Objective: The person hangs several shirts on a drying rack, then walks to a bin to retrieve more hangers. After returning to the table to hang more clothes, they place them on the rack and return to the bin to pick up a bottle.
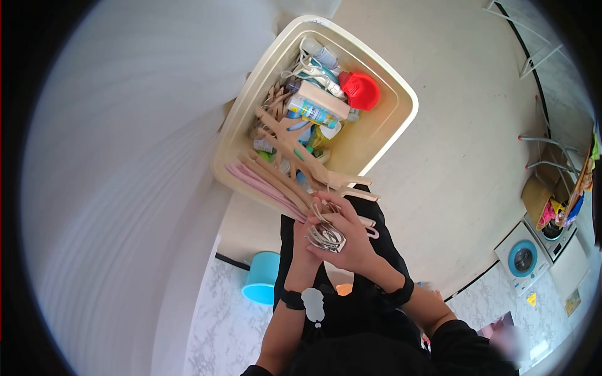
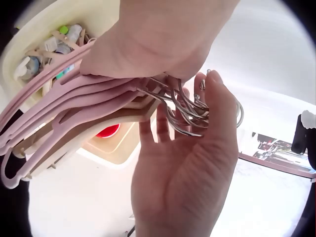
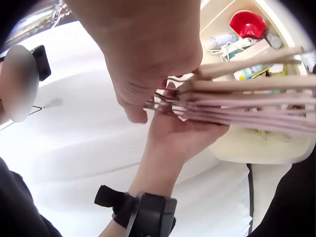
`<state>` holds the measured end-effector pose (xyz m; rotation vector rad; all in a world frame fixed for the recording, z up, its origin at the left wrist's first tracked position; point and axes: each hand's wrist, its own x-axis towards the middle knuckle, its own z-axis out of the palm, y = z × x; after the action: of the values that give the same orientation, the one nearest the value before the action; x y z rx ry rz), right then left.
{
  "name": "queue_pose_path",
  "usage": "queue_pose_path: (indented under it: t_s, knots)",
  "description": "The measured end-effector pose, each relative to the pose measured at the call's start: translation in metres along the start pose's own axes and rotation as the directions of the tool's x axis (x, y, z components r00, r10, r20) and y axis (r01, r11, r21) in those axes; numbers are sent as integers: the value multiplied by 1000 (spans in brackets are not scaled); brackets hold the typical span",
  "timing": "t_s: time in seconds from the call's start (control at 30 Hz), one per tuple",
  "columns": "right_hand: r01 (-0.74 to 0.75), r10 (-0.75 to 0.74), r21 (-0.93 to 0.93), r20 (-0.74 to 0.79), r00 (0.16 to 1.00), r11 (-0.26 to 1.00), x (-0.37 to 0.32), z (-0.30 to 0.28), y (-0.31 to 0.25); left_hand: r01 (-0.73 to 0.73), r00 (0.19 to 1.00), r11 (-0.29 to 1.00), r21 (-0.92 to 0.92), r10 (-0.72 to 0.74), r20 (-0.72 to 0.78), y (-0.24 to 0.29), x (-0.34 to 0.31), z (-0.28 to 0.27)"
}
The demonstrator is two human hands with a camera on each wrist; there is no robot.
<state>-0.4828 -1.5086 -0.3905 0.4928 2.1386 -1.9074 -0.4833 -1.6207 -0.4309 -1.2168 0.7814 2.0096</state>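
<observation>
A bundle of clothes hangers, beige ones point(image 1: 283, 180) and pink ones point(image 2: 94, 96), is gathered between both hands over the near end of a cream plastic bin point(image 1: 394, 135). Their metal hooks point(image 1: 325, 238) cluster together, pointing toward the body. My left hand point(image 1: 305, 247) grips the pink side of the bundle close below the hooks. From the other side, my right hand point(image 1: 354, 241) wraps the hooks and hanger necks, thumb over the hooks in the left wrist view. Some fingers are hidden behind the bundle.
Inside the bin lie a red scoop-like container point(image 1: 360, 91), bottles point(image 1: 320, 100), a white cord and more beige hangers. A light-blue bucket point(image 1: 261, 279) stands at lower left, beside a white curtain-like surface point(image 1: 125, 188). Toy-like washing machines point(image 1: 522, 258) stand far right.
</observation>
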Motion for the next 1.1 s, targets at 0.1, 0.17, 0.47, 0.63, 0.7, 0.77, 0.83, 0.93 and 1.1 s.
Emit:
queue_pose_path:
  t_s: [0.1, 0.17, 0.47, 0.63, 0.7, 0.77, 0.83, 0.93, 1.1]
  knots:
    - [28, -27, 12, -22, 999, 1000, -2, -4, 16, 86, 996, 996, -2, -86, 25, 1, 5, -5]
    - [93, -100, -78, -86, 991, 993, 2, -5, 13, 141, 990, 990, -14, -141, -2, 7, 5, -3]
    - [-59, 93, 94, -417, 904, 994, 4, -11, 32, 54, 994, 960, 275, -77, 75, 14, 20, 33]
    - [-147, 132, -3, -420, 898, 989, 14, -29, 18, 42, 994, 949, 313, -71, 79, 12, 36, 47]
    - [-116, 167, 153, -380, 910, 981, 15, -27, 20, 31, 995, 950, 310, -57, 76, 13, 42, 50]
    - [-175, 258, 280, -294, 920, 944, 15, -27, 12, 17, 994, 950, 311, -51, 102, 15, 47, 52]
    - [-143, 224, 289, -270, 937, 947, 16, -24, 12, 53, 988, 947, 317, -96, 122, 18, 53, 50]
    - [-107, 174, 243, -274, 946, 964, 19, -27, 8, 90, 972, 935, 343, -157, 174, 19, 56, 53]
    - [-171, 343, 478, -299, 891, 862, 19, -31, 1, 108, 953, 924, 366, -201, 228, 20, 57, 62]
